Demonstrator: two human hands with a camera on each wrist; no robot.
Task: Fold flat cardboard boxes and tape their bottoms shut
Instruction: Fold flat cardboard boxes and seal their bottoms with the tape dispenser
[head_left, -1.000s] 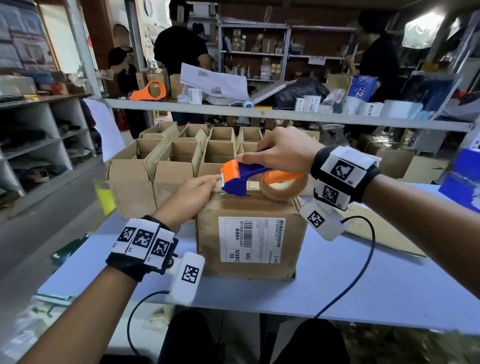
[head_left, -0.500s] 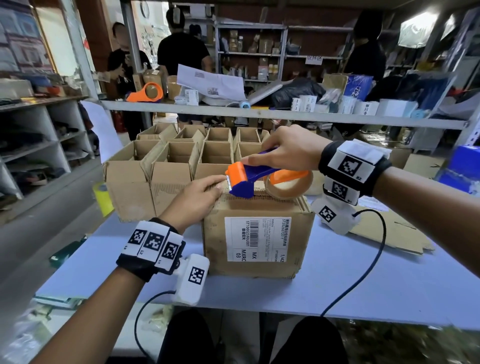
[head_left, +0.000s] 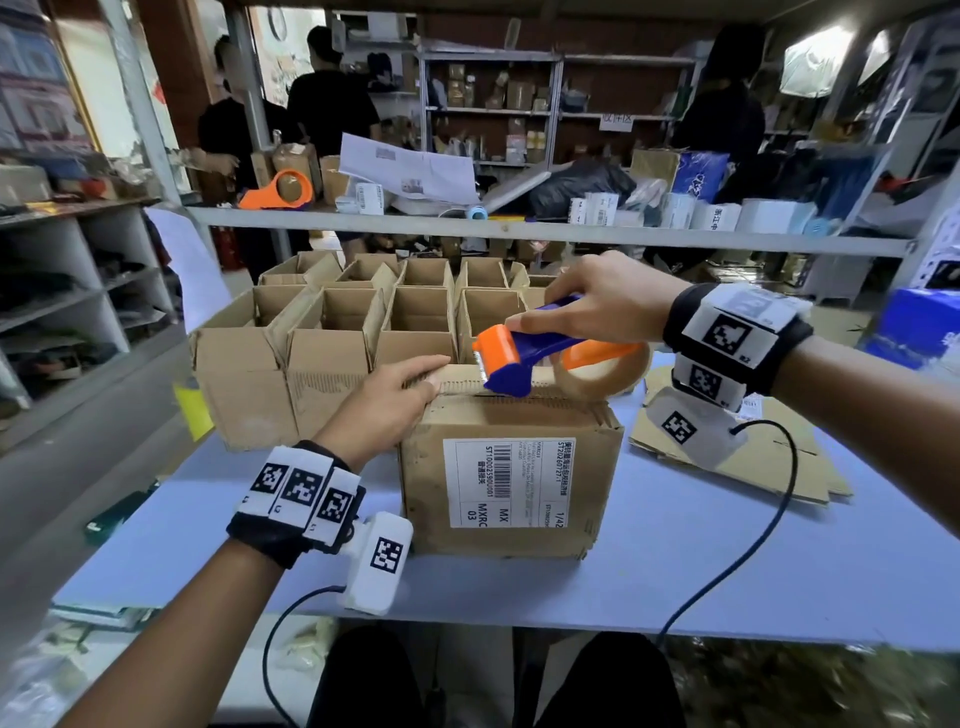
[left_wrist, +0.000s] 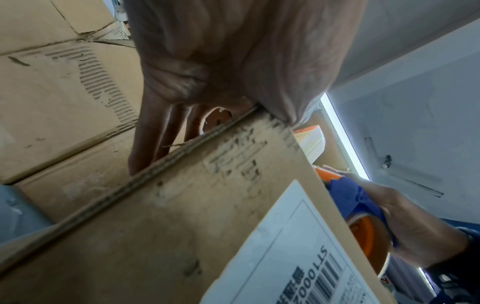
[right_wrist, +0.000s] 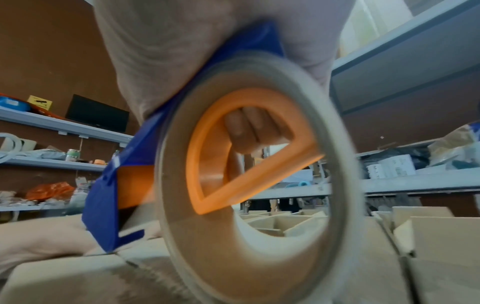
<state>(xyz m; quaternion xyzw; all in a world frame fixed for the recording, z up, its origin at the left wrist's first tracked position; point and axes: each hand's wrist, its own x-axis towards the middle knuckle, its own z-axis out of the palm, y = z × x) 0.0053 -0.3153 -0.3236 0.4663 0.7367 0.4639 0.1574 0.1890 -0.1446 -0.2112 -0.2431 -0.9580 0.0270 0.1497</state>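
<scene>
— So, where is the box being worked on?

— On the pale blue table (head_left: 727, 545), right in front of the person. The cardboard box (head_left: 511, 470) stands with its flaps folded down on top and a white barcode label (head_left: 511, 480) on the near side.

— What is the right hand doing?

— The right hand (head_left: 605, 301) grips a blue and orange tape dispenser (head_left: 524, 356), fingers wrapped round its handle; the wrist view shows fingertips (right_wrist: 249, 127) through the orange core. The dispenser's front edge touches the box top near the seam, and the roll of tape (head_left: 602, 371) sits just behind it.

— And the left hand?

— The left hand (head_left: 389, 400) lies flat, fingers straight, pressing the top flap at the box's left edge, just beside the dispenser's nose.

— Anything else around?

— Rows of open cardboard boxes (head_left: 363, 338) stand behind, touching one another. Flat cardboard (head_left: 769, 462) lies to the right. A second orange dispenser (head_left: 280, 189) rests on the shelf (head_left: 571, 234) above.
</scene>
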